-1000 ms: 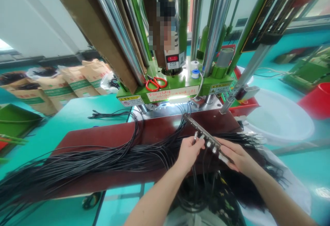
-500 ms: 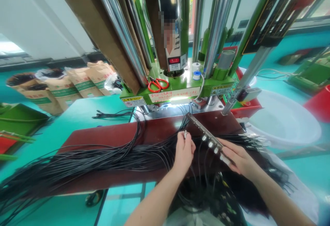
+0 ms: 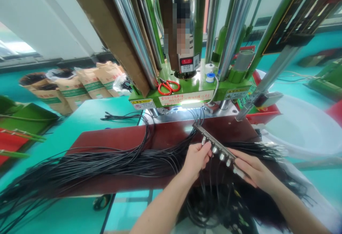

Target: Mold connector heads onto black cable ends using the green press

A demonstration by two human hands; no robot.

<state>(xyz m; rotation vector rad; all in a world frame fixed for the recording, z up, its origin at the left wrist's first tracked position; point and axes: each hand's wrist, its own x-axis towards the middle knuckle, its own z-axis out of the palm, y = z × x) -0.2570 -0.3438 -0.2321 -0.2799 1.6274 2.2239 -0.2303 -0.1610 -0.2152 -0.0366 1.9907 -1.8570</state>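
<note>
My right hand (image 3: 252, 170) grips the near right end of a long, narrow metal bar (image 3: 205, 132), which slants up and to the left. Several silvery connectors (image 3: 222, 156) sit along the bar's near side, with black cables hanging below them. In the pinched fingers of my left hand (image 3: 196, 160) is a cable plug (image 3: 203, 140) with a shiny metal end, held against or very close to the bar's upper left part; whether it is seated there I cannot tell. A thick bundle of black cables (image 3: 120, 164) lies to the left of my hands on a brown-red board (image 3: 104, 139).
Beyond the board stands a green press (image 3: 155, 100) with upright steel columns, cables running into its lit base. Red-handled scissors (image 3: 169, 88) and a blue-and-white tape roll (image 3: 210, 77) rest on it. A large white tub (image 3: 301, 120) is at right; paper sacks (image 3: 69, 89) stand at left.
My left hand has brought the plug rightward, from apart from the bar up to its side. My right hand keeps hold of the bar. The view has shifted slightly.
</note>
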